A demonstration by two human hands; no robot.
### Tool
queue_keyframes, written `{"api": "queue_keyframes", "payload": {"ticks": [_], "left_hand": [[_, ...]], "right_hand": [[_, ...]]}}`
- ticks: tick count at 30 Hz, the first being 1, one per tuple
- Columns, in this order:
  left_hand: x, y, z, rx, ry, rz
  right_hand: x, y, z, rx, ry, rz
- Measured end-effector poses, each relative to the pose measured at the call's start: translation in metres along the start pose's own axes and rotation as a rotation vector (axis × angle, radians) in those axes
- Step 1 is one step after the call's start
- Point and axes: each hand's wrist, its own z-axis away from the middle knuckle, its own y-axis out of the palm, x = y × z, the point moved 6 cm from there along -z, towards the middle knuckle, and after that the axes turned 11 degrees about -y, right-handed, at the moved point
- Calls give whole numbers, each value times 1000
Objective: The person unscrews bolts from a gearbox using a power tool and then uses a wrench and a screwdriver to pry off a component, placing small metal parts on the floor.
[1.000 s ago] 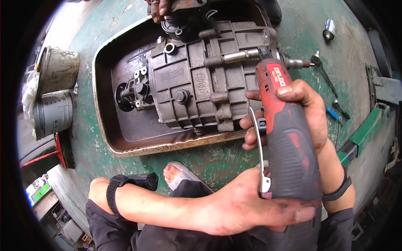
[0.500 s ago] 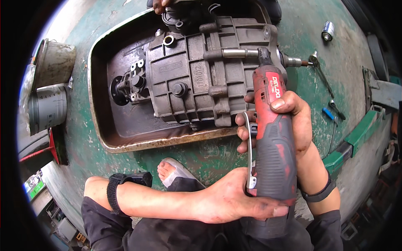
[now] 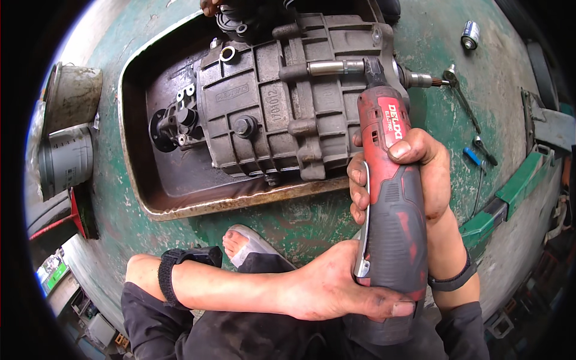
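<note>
My right hand is wrapped round the upper body of a red and black cordless ratchet wrench, its fingers on the silver lever. Lower down, my left hand grips the handle's base, thumb across the front. From the tool's head a long silver socket runs left to a bolt boss on a grey cast gearbox; the bolt head itself is hidden. The gearbox lies on its side in a rusty metal tray.
Another person's hand is at the gearbox's far side. To the right are a spray can, a ratchet handle, a blue-handled tool and a green metal arm. Buckets stand left. My foot is near the tray.
The silver lever has come in against the wrench body under my right fingers. Gearbox and tray appear slightly further left and higher in the picture. Both hands keep their grip.
</note>
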Motion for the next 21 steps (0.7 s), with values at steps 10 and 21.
{"api": "queue_keyframes", "payload": {"ticks": [10, 21], "left_hand": [[0, 3, -6, 21, -27, -2], [5, 1, -11, 6, 13, 5]], "right_hand": [[3, -5, 1, -11, -8, 43], [1, -11, 0, -6, -24, -14]]}}
